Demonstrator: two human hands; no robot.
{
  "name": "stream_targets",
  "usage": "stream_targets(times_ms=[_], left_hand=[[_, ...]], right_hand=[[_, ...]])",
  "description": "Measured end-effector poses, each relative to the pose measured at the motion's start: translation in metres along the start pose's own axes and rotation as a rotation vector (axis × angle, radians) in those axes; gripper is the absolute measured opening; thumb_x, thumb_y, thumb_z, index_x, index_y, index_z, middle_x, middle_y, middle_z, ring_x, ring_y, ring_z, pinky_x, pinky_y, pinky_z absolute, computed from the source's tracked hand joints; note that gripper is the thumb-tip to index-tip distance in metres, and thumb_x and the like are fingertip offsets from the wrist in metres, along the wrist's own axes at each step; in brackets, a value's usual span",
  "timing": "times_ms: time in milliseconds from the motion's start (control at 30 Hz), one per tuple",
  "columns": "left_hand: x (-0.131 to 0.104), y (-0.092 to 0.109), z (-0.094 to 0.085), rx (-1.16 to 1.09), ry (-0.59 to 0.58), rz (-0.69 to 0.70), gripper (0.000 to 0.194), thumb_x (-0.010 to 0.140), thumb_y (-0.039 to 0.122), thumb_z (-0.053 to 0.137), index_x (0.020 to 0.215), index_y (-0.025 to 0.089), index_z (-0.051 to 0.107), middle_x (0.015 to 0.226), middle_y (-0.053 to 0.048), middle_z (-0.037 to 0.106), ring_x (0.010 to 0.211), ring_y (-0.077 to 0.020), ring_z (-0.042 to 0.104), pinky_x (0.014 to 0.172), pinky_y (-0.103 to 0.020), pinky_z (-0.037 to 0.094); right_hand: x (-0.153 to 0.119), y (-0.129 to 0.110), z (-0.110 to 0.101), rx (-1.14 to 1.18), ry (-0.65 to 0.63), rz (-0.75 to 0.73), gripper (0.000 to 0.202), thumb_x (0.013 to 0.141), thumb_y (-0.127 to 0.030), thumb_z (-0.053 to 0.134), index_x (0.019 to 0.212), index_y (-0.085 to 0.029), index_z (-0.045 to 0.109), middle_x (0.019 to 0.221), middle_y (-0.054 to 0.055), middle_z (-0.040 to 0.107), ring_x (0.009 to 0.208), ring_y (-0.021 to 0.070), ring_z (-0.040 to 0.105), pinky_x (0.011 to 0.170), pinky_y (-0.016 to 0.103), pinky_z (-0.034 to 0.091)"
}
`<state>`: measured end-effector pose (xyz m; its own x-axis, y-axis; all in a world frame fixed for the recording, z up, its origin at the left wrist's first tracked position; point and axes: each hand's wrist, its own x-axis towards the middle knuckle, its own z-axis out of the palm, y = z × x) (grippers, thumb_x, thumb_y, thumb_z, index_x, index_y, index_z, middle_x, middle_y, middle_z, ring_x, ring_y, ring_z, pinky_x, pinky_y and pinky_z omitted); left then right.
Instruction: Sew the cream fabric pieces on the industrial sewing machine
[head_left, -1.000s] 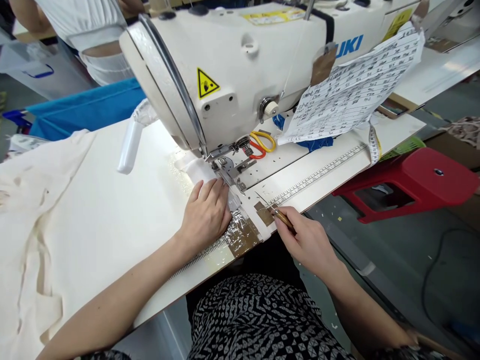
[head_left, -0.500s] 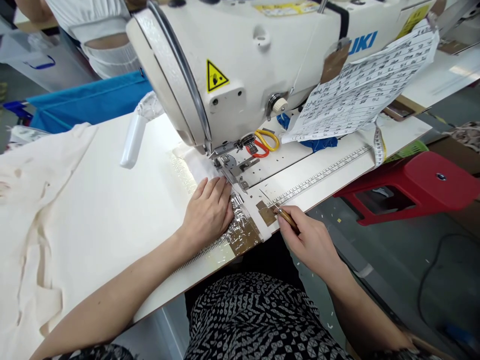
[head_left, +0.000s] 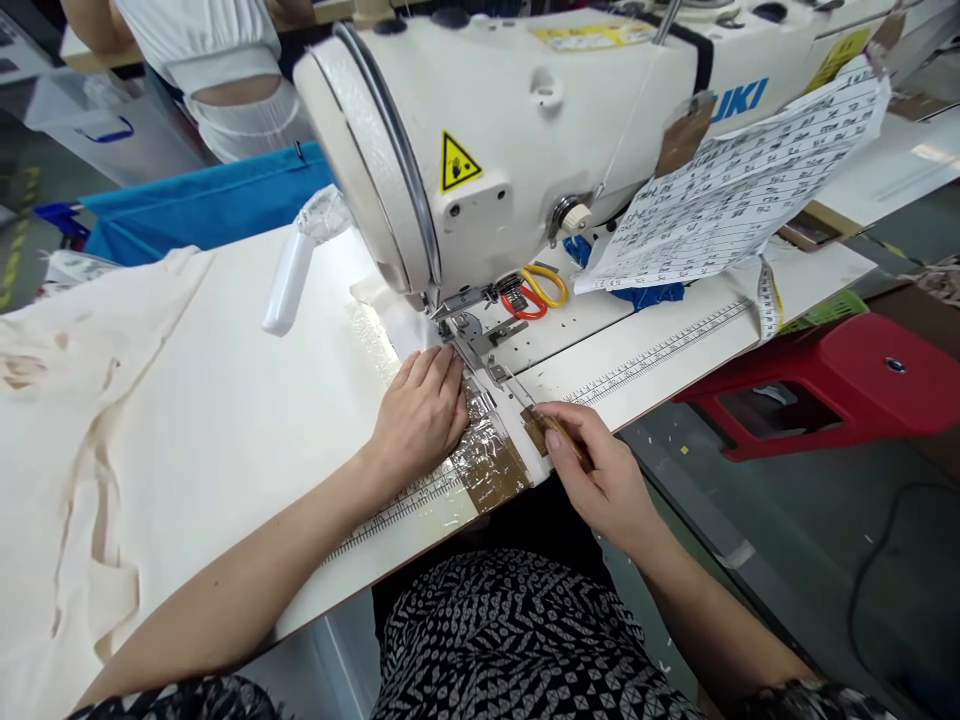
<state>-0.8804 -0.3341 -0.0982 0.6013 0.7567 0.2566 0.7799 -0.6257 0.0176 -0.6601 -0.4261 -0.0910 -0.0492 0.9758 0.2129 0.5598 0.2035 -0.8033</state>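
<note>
My left hand (head_left: pixel 424 408) lies palm down beside the needle area of the white sewing machine (head_left: pixel 517 130), its fingers pressed together over the edge of pale fabric (head_left: pixel 401 325). What is under the fingertips is hidden. Between the thumb and fingers of my right hand (head_left: pixel 600 465) is the wooden handle of an awl (head_left: pixel 566 437). Its thin metal tip points up and left toward the metal guide. A white strip (head_left: pixel 525 437) runs from the guide to the table's front edge, between my hands.
Scissors (head_left: pixel 545 288) with red and yellow handles lie behind the needle area. Cream cloth (head_left: pixel 45 450) covers the table's left end. A written sheet (head_left: pixel 742 190) hangs on the machine. A red stool (head_left: pixel 847 380) stands at right, a person in white (head_left: pixel 217 60) behind.
My right hand has moved slightly left with the awl, bringing the tip nearer the guide and strip. My left hand stays beside the needle area. The whole view has shifted slightly.
</note>
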Motion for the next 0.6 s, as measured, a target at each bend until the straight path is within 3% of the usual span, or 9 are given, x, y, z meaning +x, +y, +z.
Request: stream_targets(times_ms=[100, 200, 400, 600], left_hand=[[0.002, -0.002, 0.001, -0.038, 0.019, -0.039, 0.049, 0.103, 0.028, 0.033, 0.14, 0.003, 0.054, 0.139, -0.024, 0.059, 0.129, -0.0356, 0.054, 0.11, -0.053, 0.049], [0.005, -0.006, 0.004, -0.067, 0.038, -0.062, 0.046, 0.101, 0.025, 0.034, 0.137, 0.005, 0.055, 0.132, -0.022, 0.06, 0.116, -0.0337, 0.058, 0.102, -0.053, 0.054], [0.006, -0.014, 0.01, -0.088, 0.083, -0.009, 0.044, 0.097, 0.021, 0.038, 0.133, 0.006, 0.056, 0.13, -0.022, 0.061, 0.116, -0.0323, 0.057, 0.101, -0.05, 0.055], [0.005, -0.014, 0.009, -0.103, 0.084, -0.019, 0.043, 0.096, 0.019, 0.038, 0.132, 0.007, 0.058, 0.129, -0.021, 0.062, 0.114, -0.0317, 0.058, 0.102, -0.05, 0.054]], right_hand=[[0.01, -0.003, 0.012, 0.038, -0.005, -0.128, 0.023, 0.104, -0.025, 0.043, 0.118, -0.02, 0.061, 0.1, 0.006, 0.073, 0.077, 0.0154, 0.066, 0.072, 0.028, 0.054], [0.023, -0.005, 0.024, 0.018, -0.032, -0.249, 0.025, 0.104, -0.025, 0.042, 0.117, -0.019, 0.062, 0.103, 0.008, 0.073, 0.089, 0.0173, 0.068, 0.079, 0.029, 0.055], [0.044, -0.006, 0.047, -0.37, -0.05, -0.378, 0.036, 0.106, -0.024, 0.035, 0.117, -0.016, 0.068, 0.091, 0.007, 0.07, 0.072, 0.015, 0.062, 0.061, 0.026, 0.042], [0.054, -0.009, 0.055, -0.573, -0.064, -0.379, 0.038, 0.107, -0.024, 0.034, 0.118, -0.016, 0.069, 0.098, 0.007, 0.073, 0.071, 0.0149, 0.063, 0.057, 0.027, 0.036]])
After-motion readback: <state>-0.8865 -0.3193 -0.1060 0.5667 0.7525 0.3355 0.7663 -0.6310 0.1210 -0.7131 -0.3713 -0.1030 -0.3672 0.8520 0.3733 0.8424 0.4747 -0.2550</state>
